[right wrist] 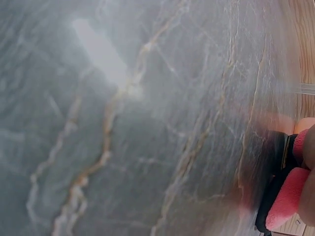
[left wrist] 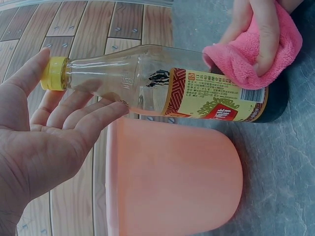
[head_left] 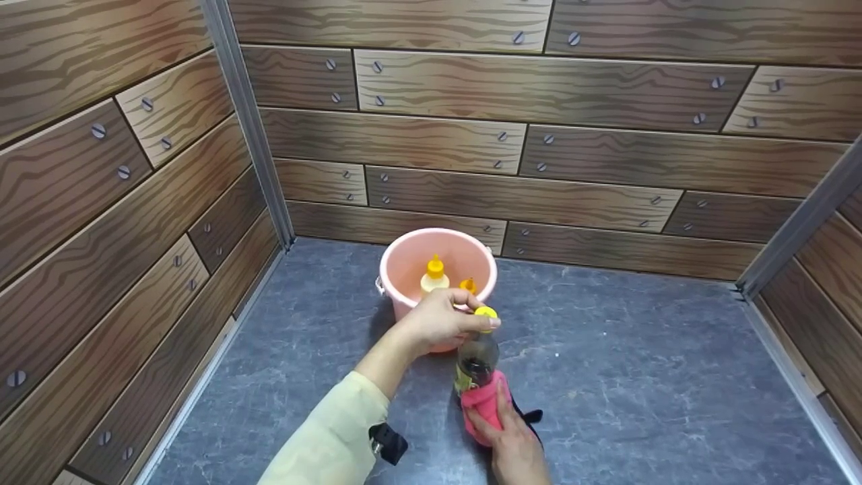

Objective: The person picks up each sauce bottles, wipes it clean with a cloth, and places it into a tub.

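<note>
A clear sauce bottle (head_left: pixel 478 351) with a yellow cap (left wrist: pixel 55 73), a printed label (left wrist: pixel 211 96) and dark contents stands just in front of the pink bucket (head_left: pixel 392 303). My left hand (head_left: pixel 441 322) pinches the cap between thumb and fingers, with its other fingers beside the bottle's neck. Lower down, my right hand (head_left: pixel 515 444) holds a pink cloth (head_left: pixel 481 407) against the bottle's side. In the left wrist view the cloth covers part of the label. A dark strip on the cloth (right wrist: pixel 288 199) shows at the edge of the right wrist view.
Inside the bucket are a bottle with a yellow nozzle (head_left: pixel 435 269) and another orange-yellow nozzle top (head_left: pixel 468 285). Wood-patterned walls (head_left: pixel 438 81) enclose the grey marbled floor (head_left: pixel 640 377) at the back and both sides.
</note>
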Tool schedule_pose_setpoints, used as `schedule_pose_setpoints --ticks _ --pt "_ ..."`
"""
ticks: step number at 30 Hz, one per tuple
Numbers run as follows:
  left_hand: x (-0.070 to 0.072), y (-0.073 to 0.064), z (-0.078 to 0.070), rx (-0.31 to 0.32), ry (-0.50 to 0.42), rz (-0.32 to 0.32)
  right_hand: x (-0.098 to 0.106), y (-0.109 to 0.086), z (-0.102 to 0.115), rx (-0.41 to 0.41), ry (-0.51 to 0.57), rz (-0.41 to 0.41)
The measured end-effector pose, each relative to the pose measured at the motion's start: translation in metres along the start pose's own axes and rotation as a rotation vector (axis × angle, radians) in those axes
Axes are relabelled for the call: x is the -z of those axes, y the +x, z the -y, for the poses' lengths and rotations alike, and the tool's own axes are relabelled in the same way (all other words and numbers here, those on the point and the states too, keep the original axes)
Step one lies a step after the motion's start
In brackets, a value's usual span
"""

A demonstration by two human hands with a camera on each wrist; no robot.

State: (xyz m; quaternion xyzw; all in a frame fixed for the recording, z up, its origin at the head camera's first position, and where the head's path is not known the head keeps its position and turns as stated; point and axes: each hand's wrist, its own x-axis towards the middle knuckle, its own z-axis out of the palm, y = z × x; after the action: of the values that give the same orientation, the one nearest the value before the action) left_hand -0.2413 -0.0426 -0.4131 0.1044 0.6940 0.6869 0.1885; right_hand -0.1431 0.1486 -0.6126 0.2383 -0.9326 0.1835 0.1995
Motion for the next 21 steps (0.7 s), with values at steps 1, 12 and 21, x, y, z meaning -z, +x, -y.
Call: schedule_pose_setpoints --ticks 1,12,21 --pt "-0.0001 -0.0001 0.0000 0.000 0.005 -0.002 0.0008 0.0000 0.0004 -0.006 -0.001 0.022" --pt "-0.0004 -0.0013 -0.0016 0.008 0.044 -0.019 0.0093 0.0032 0.0045 -0.144 0.049 0.251" --pt "-0.0008 -0.0014 -0.0005 0.010 -0.012 -0.004 0.0096 0.0023 0.0017 -0.162 0.058 0.285"
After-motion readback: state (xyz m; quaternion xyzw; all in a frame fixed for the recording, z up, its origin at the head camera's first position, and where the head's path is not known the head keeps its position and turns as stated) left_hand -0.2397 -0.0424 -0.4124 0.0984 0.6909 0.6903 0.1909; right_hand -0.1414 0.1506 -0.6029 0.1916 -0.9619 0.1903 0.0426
